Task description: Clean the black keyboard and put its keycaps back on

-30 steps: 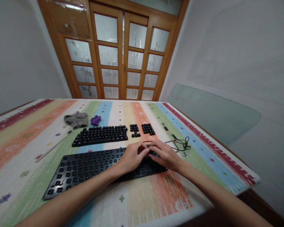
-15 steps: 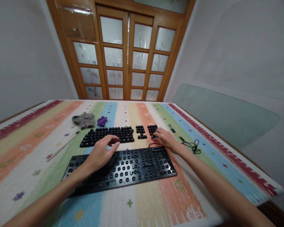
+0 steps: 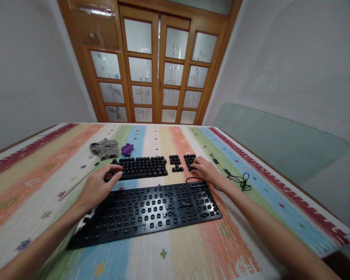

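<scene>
A black keyboard base [image 3: 160, 208] without its keycaps lies on the striped tablecloth, its switch posts showing. Behind it, loose black keycaps [image 3: 142, 165] are laid out in rows as a large block. My left hand [image 3: 100, 183] is at that block's left end, thumb and fingers parted around the end keys and covering some of them. A smaller group of keycaps [image 3: 175, 160] sits to the right, with arrow keys in front. My right hand [image 3: 204, 170] rests its bent, slightly spread fingertips against the right side of the number-pad keycaps [image 3: 189, 158].
Behind the keycaps lie a grey cloth [image 3: 104, 148] and a purple cloth [image 3: 127, 149]. A thin brush [image 3: 78, 182] lies at the left. On the right are a coiled black cable [image 3: 241, 180] and its small black cap [image 3: 215, 161]. The table's right edge [image 3: 282, 182] runs beyond the cable.
My left hand has moved left, from the middle of the large keycap block to its left end. My right hand stays by the number-pad keycaps.
</scene>
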### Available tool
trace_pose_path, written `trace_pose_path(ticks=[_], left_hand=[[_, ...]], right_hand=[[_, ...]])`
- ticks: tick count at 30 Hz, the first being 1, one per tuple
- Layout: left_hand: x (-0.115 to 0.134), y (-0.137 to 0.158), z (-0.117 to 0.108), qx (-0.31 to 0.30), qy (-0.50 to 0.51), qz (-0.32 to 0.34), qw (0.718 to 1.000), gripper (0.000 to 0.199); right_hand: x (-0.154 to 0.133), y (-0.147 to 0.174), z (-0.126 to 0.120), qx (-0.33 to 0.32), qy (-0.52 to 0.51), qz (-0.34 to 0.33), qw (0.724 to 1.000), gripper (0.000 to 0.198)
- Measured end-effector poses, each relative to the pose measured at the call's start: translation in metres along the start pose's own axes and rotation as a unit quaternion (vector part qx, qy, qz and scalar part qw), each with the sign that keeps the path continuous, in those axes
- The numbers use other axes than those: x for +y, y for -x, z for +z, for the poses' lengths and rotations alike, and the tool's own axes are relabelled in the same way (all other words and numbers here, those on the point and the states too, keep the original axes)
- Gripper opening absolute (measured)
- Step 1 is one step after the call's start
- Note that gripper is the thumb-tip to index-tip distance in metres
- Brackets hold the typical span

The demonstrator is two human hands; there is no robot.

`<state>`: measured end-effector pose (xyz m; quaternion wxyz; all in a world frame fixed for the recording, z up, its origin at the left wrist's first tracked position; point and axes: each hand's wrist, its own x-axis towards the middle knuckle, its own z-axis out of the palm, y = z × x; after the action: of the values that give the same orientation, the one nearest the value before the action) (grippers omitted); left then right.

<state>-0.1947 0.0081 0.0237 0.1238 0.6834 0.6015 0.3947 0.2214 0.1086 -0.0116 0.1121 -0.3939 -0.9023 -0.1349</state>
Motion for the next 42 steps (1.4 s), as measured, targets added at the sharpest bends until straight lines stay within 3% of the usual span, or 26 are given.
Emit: trace_pose_path(ticks=[9, 13, 21, 27, 31, 34, 39, 42], left_hand=[[-0.003, -0.008, -0.004, 0.001, -0.017, 0.004, 1.000, 0.043], [-0.011, -0.022, -0.007, 0.016, -0.072, 0.016, 0.997, 0.043], [-0.029, -0.103, 0.002, -0.011, -0.147, -0.014, 0.989, 0.034], [-0.038, -0.151, 0.029, -0.089, -0.177, -0.056, 0.979, 0.032], [-0.043, -0.156, 0.045, -0.128, -0.181, -0.071, 0.973, 0.032], [-0.045, -0.156, 0.047, -0.121, -0.172, -0.074, 0.975, 0.033], [-0.038, -0.148, 0.027, -0.066, -0.123, -0.067, 0.988, 0.030], [-0.030, -0.126, 0.006, -0.024, -0.072, -0.052, 0.996, 0.026]], right_hand=[[0.002, 0.002, -0.003, 0.012, -0.007, 0.011, 1.000, 0.009], [0.000, 0.006, -0.015, 0.043, -0.019, 0.035, 0.998, 0.014], [-0.029, 0.019, -0.034, 0.060, -0.119, 0.061, 0.989, 0.016], [-0.054, 0.028, -0.040, 0.076, -0.175, 0.063, 0.980, 0.017], [-0.059, 0.029, -0.040, 0.083, -0.197, 0.057, 0.975, 0.016], [-0.062, 0.028, -0.041, 0.092, -0.210, 0.045, 0.972, 0.015], [-0.075, 0.016, -0.046, 0.104, -0.234, 0.022, 0.966, 0.015], [-0.090, -0.001, -0.050, 0.099, -0.261, -0.009, 0.960, 0.015]])
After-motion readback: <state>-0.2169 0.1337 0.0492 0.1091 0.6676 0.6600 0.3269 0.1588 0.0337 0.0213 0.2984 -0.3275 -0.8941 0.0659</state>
